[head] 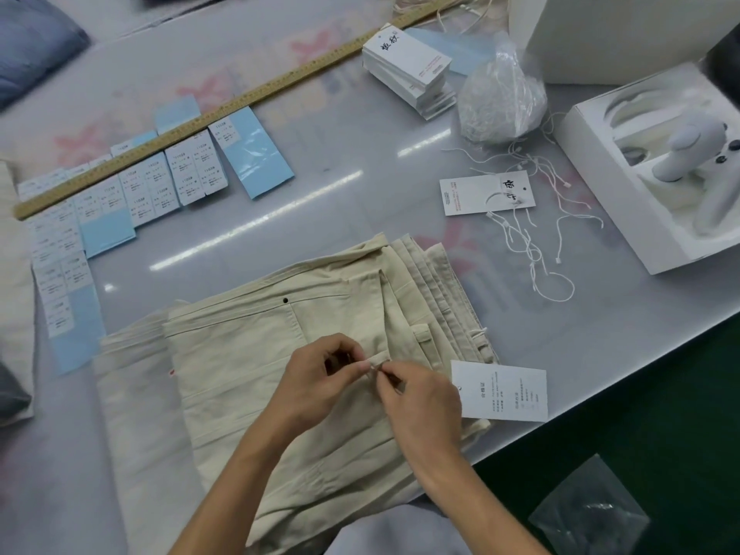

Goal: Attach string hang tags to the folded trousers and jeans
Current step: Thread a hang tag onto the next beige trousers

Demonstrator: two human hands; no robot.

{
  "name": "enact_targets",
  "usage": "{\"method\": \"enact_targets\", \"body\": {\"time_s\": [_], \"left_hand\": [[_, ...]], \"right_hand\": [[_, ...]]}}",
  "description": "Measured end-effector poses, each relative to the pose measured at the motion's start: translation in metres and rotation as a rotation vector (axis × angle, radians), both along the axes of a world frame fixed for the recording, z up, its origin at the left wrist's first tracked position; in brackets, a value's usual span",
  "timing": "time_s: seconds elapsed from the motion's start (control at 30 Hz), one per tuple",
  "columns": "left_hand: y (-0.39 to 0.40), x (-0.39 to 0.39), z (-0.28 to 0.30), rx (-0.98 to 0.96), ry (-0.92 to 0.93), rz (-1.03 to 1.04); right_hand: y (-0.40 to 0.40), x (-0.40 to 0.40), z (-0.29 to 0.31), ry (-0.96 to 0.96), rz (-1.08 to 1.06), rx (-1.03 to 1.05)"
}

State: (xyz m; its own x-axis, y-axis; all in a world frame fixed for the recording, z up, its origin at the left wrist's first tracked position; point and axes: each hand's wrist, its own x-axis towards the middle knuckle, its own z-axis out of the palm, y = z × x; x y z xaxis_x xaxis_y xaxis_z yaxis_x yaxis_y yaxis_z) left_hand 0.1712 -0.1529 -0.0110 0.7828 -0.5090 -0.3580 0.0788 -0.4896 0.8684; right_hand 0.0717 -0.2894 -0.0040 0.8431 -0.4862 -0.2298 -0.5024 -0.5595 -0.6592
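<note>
Here, one stack of folded beige trousers (280, 374) lies at the near table (360, 186) edge. The left hand (316, 378) pinches a belt loop (378, 360) on the top pair; the right hand (420, 402) pinches a string end at the same loop. Two loose hang tags are visible: one (500, 392) just beside the right hand, one (486, 193) farther back among loose strings (532, 250). One tag stack (412, 70) and one ruler (224, 110) lie beyond.

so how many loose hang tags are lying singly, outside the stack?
2: one hang tag lies on the table among loose strings, another rests on the trousers' edge beside the right hand. Others may be hidden.
</note>
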Motion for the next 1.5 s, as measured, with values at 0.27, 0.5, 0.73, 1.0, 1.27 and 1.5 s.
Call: {"method": "enact_targets", "body": {"time_s": [0.27, 0.5, 0.73, 1.0, 1.27, 1.5], "left_hand": [[0.002, 0.006, -0.001, 0.052, -0.100, -0.088], [-0.004, 0.008, -0.002, 0.079, -0.358, -0.224], [0.008, 0.013, 0.011, -0.419, 0.169, 0.338], [0.010, 0.028, 0.032, -0.683, 0.276, 0.508], [0.011, 0.027, 0.027, -0.624, 0.267, 0.574], [0.004, 0.020, 0.023, -0.598, 0.269, 0.578]], "right_hand": [[0.024, -0.004, -0.010, -0.153, -0.249, 0.180], [0.013, -0.003, -0.001, -0.063, -0.103, 0.191], [-0.037, -0.054, 0.009, -0.366, 0.085, -0.242], [-0.035, -0.041, -0.004, -0.188, 0.151, -0.092], [-0.030, -0.011, -0.008, -0.227, 0.250, -0.137], [-0.044, -0.012, 0.005, -0.165, 0.424, -0.338]]}}
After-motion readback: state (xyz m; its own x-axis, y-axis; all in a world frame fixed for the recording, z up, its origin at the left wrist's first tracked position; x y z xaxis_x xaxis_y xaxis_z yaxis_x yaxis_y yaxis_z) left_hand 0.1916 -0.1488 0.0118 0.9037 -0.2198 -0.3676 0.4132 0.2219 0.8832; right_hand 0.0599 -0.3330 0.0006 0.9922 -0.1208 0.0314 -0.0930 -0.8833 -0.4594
